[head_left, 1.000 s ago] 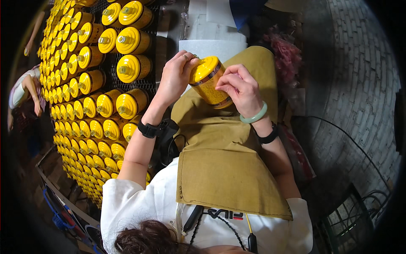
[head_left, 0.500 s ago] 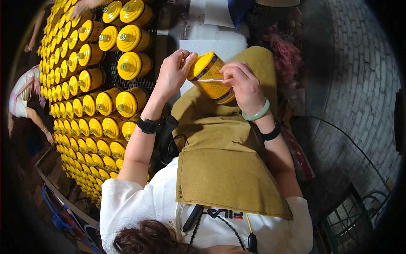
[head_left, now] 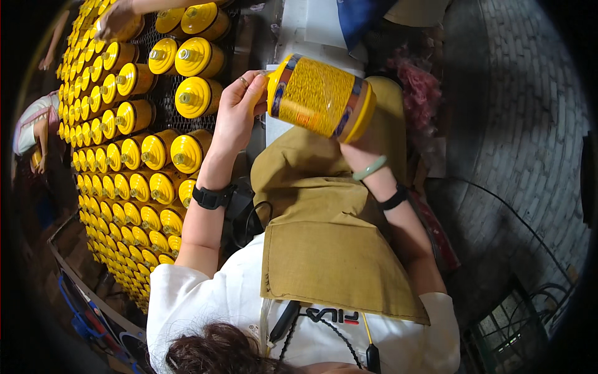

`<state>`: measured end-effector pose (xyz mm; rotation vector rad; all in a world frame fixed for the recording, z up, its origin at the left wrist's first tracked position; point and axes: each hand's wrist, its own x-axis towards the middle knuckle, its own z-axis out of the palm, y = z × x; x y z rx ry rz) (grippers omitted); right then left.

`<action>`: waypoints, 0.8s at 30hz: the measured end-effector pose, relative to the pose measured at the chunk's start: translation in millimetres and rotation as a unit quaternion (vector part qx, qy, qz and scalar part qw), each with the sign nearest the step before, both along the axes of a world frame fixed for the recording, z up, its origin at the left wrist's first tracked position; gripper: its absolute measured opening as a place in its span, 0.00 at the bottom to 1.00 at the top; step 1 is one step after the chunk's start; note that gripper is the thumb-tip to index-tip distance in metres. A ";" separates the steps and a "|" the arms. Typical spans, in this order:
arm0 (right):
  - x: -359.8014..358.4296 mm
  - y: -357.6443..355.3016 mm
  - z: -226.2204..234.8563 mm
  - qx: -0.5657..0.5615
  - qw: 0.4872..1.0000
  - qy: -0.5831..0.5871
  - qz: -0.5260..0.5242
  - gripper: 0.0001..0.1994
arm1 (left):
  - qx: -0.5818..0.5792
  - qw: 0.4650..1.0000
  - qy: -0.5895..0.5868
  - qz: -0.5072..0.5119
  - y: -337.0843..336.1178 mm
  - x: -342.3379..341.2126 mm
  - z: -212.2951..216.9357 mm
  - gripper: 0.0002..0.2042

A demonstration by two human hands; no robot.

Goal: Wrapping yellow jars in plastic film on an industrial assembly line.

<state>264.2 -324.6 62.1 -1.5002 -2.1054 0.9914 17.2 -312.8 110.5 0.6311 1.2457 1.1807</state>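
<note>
A yellow cylindrical canister [head_left: 316,95] with a patterned wrap and dark bands lies nearly level above my lap. Its domed top points left, its base right. My left hand [head_left: 235,118] is closed on the small clear neck at the domed end. Behind the base is my right hand [head_left: 356,151], close against the canister; its fingers are hidden, and only the part near the wrist shows, slightly blurred.
Many similar yellow canisters [head_left: 193,96] with clear necks stand in rows at left on dark mesh. A co-worker's hand [head_left: 115,22] reaches over them at far left; another person [head_left: 37,128] is beyond. Pink stringy material [head_left: 416,81] lies right of my knee. A cable [head_left: 498,202] crosses the floor.
The canister has turned from a steep tilt to nearly level and come up closer. My right hand has gone from pinching a clear strip on its side to behind the base.
</note>
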 end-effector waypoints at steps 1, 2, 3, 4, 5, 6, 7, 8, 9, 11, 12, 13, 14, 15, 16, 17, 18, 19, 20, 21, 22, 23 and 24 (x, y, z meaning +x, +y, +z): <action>2.7 11.2 4.1 0.000 1.000 0.001 0.003 0.20 | 0.008 1.000 0.002 -0.022 -3.6 -4.3 2.0 0.14; 11.4 23.5 7.4 0.072 0.996 0.055 -0.008 0.22 | 0.016 0.999 0.004 -0.045 -5.7 -6.2 4.1 0.14; 16.2 32.6 10.6 0.144 0.983 0.110 -0.019 0.25 | 0.017 0.999 0.005 -0.043 -7.8 -6.0 9.3 0.14; 14.1 41.2 19.6 0.031 0.948 0.303 -0.090 0.26 | 0.008 0.998 0.019 -0.052 -8.7 -5.0 14.5 0.14; 12.0 48.1 33.1 -0.084 0.860 0.478 -0.157 0.27 | -0.002 0.998 0.030 -0.062 -9.9 -4.4 16.0 0.14; 6.6 49.1 59.0 -0.122 0.814 0.546 -0.159 0.27 | 0.007 0.996 0.056 -0.067 -12.5 -10.3 13.4 0.13; 3.2 45.1 81.9 -0.159 0.761 0.609 -0.158 0.27 | 0.007 0.996 0.059 -0.065 -15.5 -14.9 11.1 0.13; 10.4 41.6 91.7 -0.169 0.775 0.588 -0.156 0.26 | 0.013 0.994 0.099 -0.037 -17.9 -18.4 10.8 0.13; 16.7 43.7 89.7 -0.171 0.774 0.590 -0.152 0.26 | 0.019 0.990 0.140 -0.008 -21.0 -23.4 9.6 0.12; 29.6 46.4 79.5 -0.248 0.655 0.714 0.017 0.25 | 0.024 0.989 0.131 0.060 -26.9 -35.3 8.5 0.12; 33.8 42.8 78.1 -0.292 0.659 0.688 -0.089 0.25 | 0.027 0.982 0.165 0.084 -32.2 -45.2 10.2 0.13; 38.7 38.4 73.0 -0.297 0.655 0.690 -0.082 0.25 | 0.030 0.974 0.199 0.108 -37.8 -57.4 12.6 0.13; 43.4 33.2 65.3 -0.225 0.791 0.556 -0.121 0.21 | 0.025 0.956 0.246 0.157 -39.8 -64.1 24.2 0.13; 45.6 29.9 57.0 -0.142 0.892 0.400 -0.154 0.18 | 0.049 0.936 0.295 0.186 -44.2 -81.8 28.3 0.12; 41.9 27.7 54.4 -0.144 0.890 0.406 -0.151 0.18 | 0.046 0.919 0.328 0.215 -51.6 -100.3 39.4 0.12; 38.0 25.6 52.2 -0.035 0.967 0.224 -0.119 0.13 | 0.083 0.889 0.356 0.278 -56.3 -113.2 50.2 0.11; 34.7 23.3 49.8 0.078 0.993 0.030 -0.082 0.08 | 0.085 0.854 0.392 0.331 -63.1 -136.5 51.3 0.11; 32.9 19.2 46.0 0.076 0.994 0.036 -0.076 0.08 | 0.080 0.824 0.427 0.365 -69.8 -149.3 61.6 0.11; 34.2 13.9 40.7 0.056 0.995 0.030 -0.071 0.05 | 0.092 0.792 0.471 0.377 -74.5 -165.1 62.8 0.11; 34.2 10.1 34.2 0.035 0.997 0.023 -0.068 0.04 | 0.104 0.759 0.513 0.388 -75.6 -180.4 60.7 0.11; 31.2 7.1 27.3 0.004 0.996 0.028 -0.083 0.05 | 0.088 0.706 0.598 0.370 -75.9 -189.2 57.7 0.10; 30.3 4.5 14.2 0.004 0.996 0.031 -0.081 0.05 | 0.073 0.645 0.677 0.348 -75.1 -199.5 53.7 0.09; 29.5 3.7 -3.7 0.050 0.997 0.031 -0.059 0.06 | 0.082 0.624 0.707 0.323 -78.6 -228.5 31.2 0.08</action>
